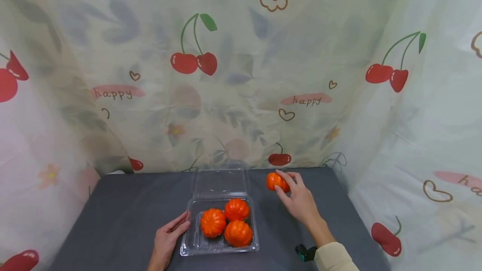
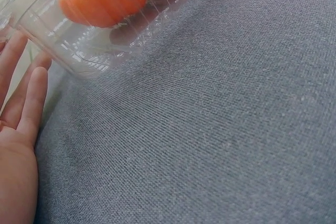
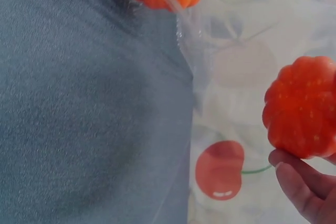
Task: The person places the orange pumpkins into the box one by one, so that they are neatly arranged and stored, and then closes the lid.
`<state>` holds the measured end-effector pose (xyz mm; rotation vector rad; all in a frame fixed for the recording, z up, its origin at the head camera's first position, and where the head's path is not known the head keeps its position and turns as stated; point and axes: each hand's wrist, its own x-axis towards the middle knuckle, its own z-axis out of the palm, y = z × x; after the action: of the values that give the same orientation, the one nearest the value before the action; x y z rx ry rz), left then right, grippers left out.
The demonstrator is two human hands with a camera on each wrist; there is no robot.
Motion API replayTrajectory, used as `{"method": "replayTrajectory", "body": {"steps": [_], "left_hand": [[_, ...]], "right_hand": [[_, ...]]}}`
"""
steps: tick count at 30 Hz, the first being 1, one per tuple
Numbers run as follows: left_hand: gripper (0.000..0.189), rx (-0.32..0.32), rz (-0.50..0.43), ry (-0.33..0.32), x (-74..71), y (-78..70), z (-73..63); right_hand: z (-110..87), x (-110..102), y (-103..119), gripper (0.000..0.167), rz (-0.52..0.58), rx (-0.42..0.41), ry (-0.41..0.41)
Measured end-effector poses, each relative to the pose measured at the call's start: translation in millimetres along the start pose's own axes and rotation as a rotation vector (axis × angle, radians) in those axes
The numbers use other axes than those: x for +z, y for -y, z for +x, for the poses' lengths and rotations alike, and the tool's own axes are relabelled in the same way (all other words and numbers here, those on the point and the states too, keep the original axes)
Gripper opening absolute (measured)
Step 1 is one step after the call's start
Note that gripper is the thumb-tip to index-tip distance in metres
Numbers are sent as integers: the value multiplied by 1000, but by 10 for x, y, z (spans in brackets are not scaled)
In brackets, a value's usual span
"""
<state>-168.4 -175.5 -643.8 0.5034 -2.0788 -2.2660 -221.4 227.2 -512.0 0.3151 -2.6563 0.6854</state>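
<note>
A clear plastic clamshell box (image 1: 192, 248) stands on the dark grey table, its lid (image 1: 221, 181) tipped back behind it. Inside are three small orange pumpkins, one at the left (image 1: 213, 223), one at the back (image 1: 237, 210) and one at the front right (image 1: 238, 233). My left hand (image 1: 169, 237) has its fingers extended against the box's left side; the left wrist view shows fingertips right at the clear wall (image 2: 79, 59). To the right of the lid, my right hand (image 1: 299, 202) pinches a fourth orange pumpkin (image 3: 302, 107) between thumb and fingers.
The grey cloth-covered table (image 1: 124, 216) extends on both sides of the box. Behind it and at both sides hangs a pale curtain (image 1: 233, 95) printed with cherries. A small dark object (image 1: 305, 253) shows at the right wrist by the cream sleeve (image 1: 335, 257).
</note>
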Motion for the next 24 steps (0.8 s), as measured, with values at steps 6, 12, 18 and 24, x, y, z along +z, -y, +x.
{"method": "replayTrajectory", "body": {"steps": [6, 12, 18, 24], "left_hand": [[63, 0, 13, -10, 4, 3, 7], [62, -2, 25, -28, 14, 9, 24], [60, -12, 10, -26, 34, 21, 25], [60, 2, -6, -18, 16, 20, 30]], "right_hand": [[-10, -46, 134, 50, 50, 4, 43], [-23, -77, 273, 49, 93, -17, 74], [-45, -43, 367, 49, 96, -44, 83], [-80, 26, 450, 49, 161, -89, 98]]}}
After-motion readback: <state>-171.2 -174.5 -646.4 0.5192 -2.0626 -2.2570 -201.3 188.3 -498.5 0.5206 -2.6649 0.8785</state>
